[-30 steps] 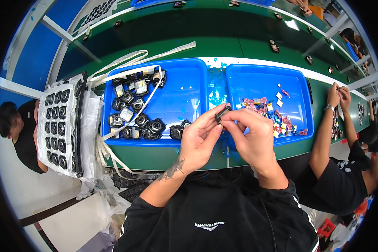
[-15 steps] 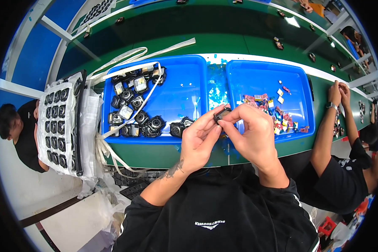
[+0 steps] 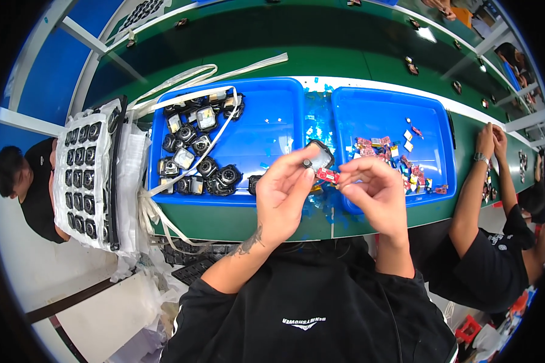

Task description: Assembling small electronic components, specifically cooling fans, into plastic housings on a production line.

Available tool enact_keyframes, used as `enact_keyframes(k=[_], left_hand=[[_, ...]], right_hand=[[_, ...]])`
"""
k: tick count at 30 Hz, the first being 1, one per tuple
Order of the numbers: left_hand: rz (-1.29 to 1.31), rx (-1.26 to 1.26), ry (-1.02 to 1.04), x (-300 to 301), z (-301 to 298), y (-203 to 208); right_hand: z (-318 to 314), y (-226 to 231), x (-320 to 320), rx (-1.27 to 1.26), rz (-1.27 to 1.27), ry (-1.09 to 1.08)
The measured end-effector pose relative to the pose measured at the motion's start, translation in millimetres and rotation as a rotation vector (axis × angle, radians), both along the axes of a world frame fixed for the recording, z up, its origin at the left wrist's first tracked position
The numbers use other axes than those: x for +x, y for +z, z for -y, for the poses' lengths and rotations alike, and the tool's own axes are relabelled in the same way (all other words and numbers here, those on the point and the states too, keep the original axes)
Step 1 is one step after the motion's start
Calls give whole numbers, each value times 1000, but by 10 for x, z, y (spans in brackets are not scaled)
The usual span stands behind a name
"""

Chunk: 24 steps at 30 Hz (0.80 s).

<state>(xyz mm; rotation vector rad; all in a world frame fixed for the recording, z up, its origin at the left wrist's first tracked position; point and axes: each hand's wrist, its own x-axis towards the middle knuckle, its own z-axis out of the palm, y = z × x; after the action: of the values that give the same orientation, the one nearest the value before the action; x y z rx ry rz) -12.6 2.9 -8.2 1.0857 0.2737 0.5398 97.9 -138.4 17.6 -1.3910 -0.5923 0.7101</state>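
My left hand [image 3: 280, 196] grips a black smartwatch case [image 3: 322, 156] by its edge, over the gap between two blue trays. The case faces up with its pale grey inside showing. A small red circuit board [image 3: 327, 175] sits at the near edge of the case, pinched by the fingertips of my right hand [image 3: 378, 196]. Whether a wire still joins board and case I cannot tell. Several black watch cases [image 3: 227, 175] lie heaped in the left tray [image 3: 263, 136]. Red boards and small silvery or yellow pieces [image 3: 369, 145] are scattered in the right tray [image 3: 369, 115].
White straps [image 3: 224, 124] drape across the left tray. A tray stack with watch parts [image 3: 79, 181] stands at the left, beside a person. Another person's forearms [image 3: 475, 175] rest at the right. Blue scraps [image 3: 318, 121] litter the gap. Beyond runs a green conveyor [image 3: 297, 60].
My hands have drawn slightly apart. The watch case, earlier mostly hidden in my fingers, now shows its open inside, and the red circuit board has come into view at my right fingertips.
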Motion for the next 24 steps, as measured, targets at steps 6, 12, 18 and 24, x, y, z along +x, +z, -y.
enact_keyframes(k=[6, 12, 18, 24], left_hand=[[-79, 674, -52, -79, -134, 143], [-6, 1154, 17, -53, -224, 127], [-146, 723, -121, -171, -114, 37], [-260, 56, -277, -127, -95, -28]], right_hand=[[-63, 6, -25, 21, -34, -26], [-35, 15, -23, -4, -99, 36], [32, -41, 81, 62, -215, 145], [61, -35, 0, -5, -193, 106]])
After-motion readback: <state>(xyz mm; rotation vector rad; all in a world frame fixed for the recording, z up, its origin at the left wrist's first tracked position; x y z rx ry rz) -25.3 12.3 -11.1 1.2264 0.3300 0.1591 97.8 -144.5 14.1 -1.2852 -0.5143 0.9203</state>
